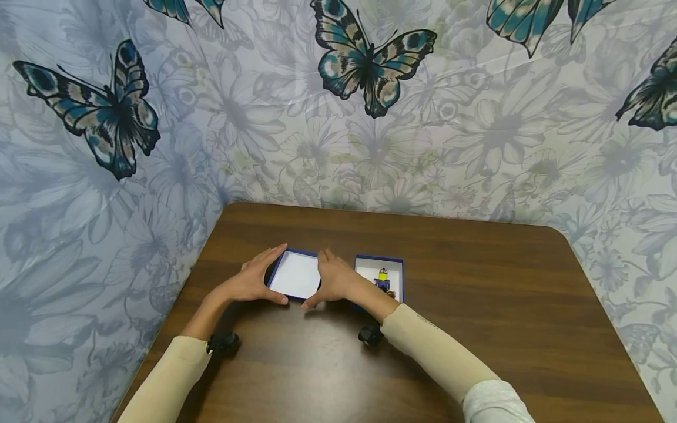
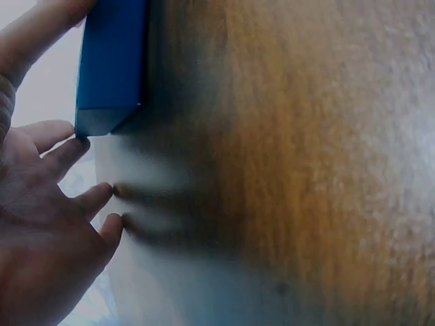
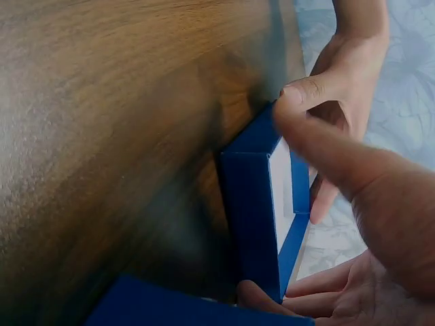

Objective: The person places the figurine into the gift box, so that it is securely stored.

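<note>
A shallow blue box (image 1: 296,275) with a white inside is between both hands on the left part of the table, its blue wall (image 2: 112,61) filling the top of the left wrist view. My left hand (image 1: 248,283) holds its left end, thumb at the near corner and fingers toward the far corner. At the right end my right hand (image 1: 335,277) spans it, with the thumb (image 3: 319,146) along the near edge. Right of that hand lies a second blue box (image 1: 365,267), where a small yellow and blue toy figure (image 1: 382,276) sits. The right forearm partly covers this box.
The brown wooden table (image 1: 476,305) has rounded far corners and reaches well to the right. Behind it hangs a pale cloth with butterflies (image 1: 370,64) and flowers. Black devices (image 1: 222,342) sit at both wrists, close over the tabletop.
</note>
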`<state>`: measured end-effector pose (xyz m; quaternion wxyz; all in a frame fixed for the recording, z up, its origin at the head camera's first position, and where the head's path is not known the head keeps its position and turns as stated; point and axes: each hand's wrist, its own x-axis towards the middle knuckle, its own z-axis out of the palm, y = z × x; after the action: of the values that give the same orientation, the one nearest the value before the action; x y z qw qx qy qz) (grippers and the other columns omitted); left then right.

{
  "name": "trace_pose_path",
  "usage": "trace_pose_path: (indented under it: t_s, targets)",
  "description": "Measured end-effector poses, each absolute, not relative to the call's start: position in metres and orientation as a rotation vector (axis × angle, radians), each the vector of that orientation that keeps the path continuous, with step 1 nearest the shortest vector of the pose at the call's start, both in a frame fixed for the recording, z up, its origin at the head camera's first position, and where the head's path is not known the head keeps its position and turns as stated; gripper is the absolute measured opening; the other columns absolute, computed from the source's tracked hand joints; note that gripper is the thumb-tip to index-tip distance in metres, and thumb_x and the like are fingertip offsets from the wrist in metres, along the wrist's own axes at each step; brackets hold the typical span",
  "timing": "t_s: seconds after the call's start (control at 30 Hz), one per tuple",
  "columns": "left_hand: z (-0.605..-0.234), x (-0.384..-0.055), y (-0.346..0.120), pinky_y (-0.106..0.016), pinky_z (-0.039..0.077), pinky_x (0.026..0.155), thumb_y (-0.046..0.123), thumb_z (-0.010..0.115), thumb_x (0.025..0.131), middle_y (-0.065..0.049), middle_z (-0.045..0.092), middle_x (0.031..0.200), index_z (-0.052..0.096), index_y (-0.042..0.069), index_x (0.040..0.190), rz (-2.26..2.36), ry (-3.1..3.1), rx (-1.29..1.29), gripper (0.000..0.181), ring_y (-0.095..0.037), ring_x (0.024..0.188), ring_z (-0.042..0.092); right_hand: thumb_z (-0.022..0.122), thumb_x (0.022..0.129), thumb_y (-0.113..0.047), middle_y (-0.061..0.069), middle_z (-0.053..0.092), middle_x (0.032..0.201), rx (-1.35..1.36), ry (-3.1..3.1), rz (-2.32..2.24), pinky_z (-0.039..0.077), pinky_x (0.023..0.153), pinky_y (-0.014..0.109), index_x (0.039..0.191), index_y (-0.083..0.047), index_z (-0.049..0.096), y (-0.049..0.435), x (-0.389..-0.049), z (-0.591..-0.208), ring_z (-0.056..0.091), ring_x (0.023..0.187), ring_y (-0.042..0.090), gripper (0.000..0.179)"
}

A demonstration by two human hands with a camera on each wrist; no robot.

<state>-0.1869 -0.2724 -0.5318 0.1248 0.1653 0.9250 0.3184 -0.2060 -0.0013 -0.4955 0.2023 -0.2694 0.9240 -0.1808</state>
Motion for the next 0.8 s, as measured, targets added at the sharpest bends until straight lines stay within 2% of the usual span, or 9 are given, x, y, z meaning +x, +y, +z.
trace_pose_path:
  t_s: [0.17, 0.37, 0.53, 0.8]
  targets:
    - [-0.533, -0.184, -0.274, -0.089, 0.013, 0.116, 0.044, 0.100, 0.073, -0.022, 0.022, 0.179, 0.022, 0.014, 0.173, 0.938, 2.693, 0.465, 0.131, -0.056, 0.163, 0.018, 0.094, 0.079, -0.057, 0.027, 0.020, 0.178, -0.731, 2.578, -0.455, 0.026, 0.136, 0.048, 0.170, 0.006, 0.018, -0.005, -0.206, -0.498, 0.025, 0.167, 0.039, 0.134]
    - [-0.533, -0.185, -0.276, -0.088, 0.015, 0.116, 0.038, 0.100, 0.071, -0.024, 0.025, 0.177, 0.024, 0.013, 0.173, 0.944, 2.697, 0.476, 0.129, -0.058, 0.160, 0.023, 0.096, 0.077, -0.055, 0.027, 0.027, 0.176, -0.727, 2.599, -0.436, 0.033, 0.132, 0.049, 0.169, 0.005, 0.022, -0.006, -0.208, -0.495, 0.034, 0.162, 0.042, 0.133]
    - [-0.532, -0.185, -0.276, -0.088, 0.016, 0.117, 0.041, 0.100, 0.071, -0.023, 0.028, 0.176, 0.026, 0.014, 0.172, 0.947, 2.708, 0.473, 0.128, -0.058, 0.159, 0.025, 0.096, 0.077, -0.055, 0.026, 0.030, 0.175, -0.735, 2.593, -0.447, 0.036, 0.131, 0.050, 0.169, 0.005, 0.024, -0.005, -0.209, -0.491, 0.037, 0.161, 0.041, 0.131]
    - [-0.523, -0.179, -0.280, -0.083, 0.028, 0.118, 0.042, 0.100, 0.073, -0.022, 0.027, 0.176, 0.027, 0.015, 0.172, 1.024, 2.708, 0.469, 0.126, -0.056, 0.159, 0.025, 0.094, 0.079, -0.053, 0.022, 0.031, 0.176, -0.798, 2.587, -0.539, 0.035, 0.131, 0.050, 0.169, 0.002, 0.027, 0.002, -0.208, -0.478, 0.036, 0.162, 0.038, 0.126]
